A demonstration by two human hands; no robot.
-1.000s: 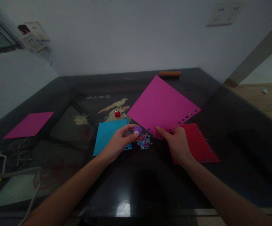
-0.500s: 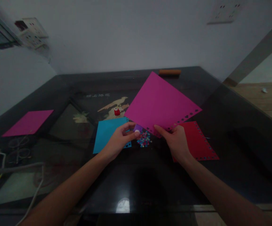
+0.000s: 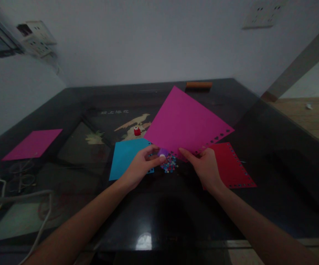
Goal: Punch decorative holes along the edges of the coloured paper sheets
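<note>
My left hand (image 3: 142, 164) is closed around a small purple craft punch (image 3: 162, 152), its thumb by the white part. The punch sits at the lower edge of a magenta sheet of paper (image 3: 187, 117), and whether the edge is inside its slot I cannot make out. My right hand (image 3: 205, 165) pinches that sheet by its lower edge, holding it tilted above the table. Punched shapes run along the sheet's lower right edge. Below the punch lies a pile of small coloured paper cut-outs (image 3: 170, 164).
A blue sheet (image 3: 123, 158) lies under my left hand, a red punched sheet (image 3: 235, 165) beside my right. A red punch (image 3: 137, 131) stands behind. Farther left are another magenta sheet (image 3: 34, 144), scissors (image 3: 23, 178) and a white cable (image 3: 47, 206). A brown roll (image 3: 199, 85) rests at the back.
The magenta sheet has shifted slightly left and down. The purple punch has moved a little right along its lower edge, with my left thumb now over the white part.
</note>
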